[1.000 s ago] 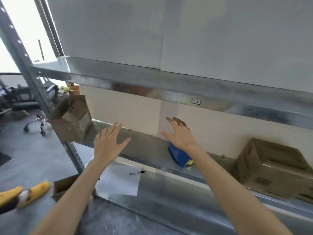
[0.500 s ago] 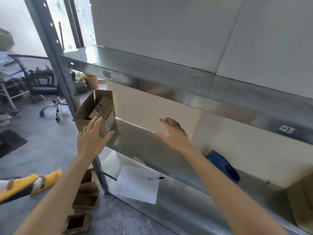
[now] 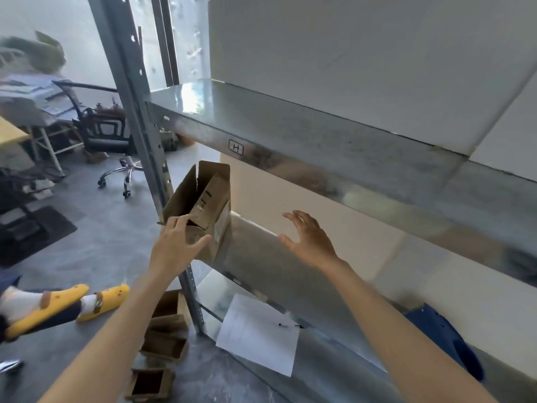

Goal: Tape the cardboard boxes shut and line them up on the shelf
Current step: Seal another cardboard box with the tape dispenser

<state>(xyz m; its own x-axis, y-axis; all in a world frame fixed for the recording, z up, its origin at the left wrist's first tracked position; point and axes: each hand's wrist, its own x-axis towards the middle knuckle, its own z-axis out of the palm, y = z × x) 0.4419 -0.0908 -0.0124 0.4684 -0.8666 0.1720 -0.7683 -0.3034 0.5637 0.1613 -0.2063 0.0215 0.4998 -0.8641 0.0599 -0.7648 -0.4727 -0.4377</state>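
Two hands: the left hand and the right hand are both reaching forward on bare forearms towards the cardboard box.
Left hand: is lying against the box's lower front corner, fingers straight, thumb spread across the front face, touching without curling round it.
Right hand: is hovering to the right of the box, apart from it, fingers spread and lightly bent, holding nothing.
Box: is standing with its top flaps up and untaped.
Shelf: is carrying the box at its left end.
Post: is rising just left of the box.
Upper shelf: is running above the box.
Sheet of paper: is lying below and right of the box, with a pen resting on it.
Small open boxes: are sitting on the floor straight below the box.
Blue thing: is lying far right of the box and lower; too blurred to name.
Yellow shoes: are showing below and left of the box, worn over white socks.
Office chair: is standing beyond the box, to its left.
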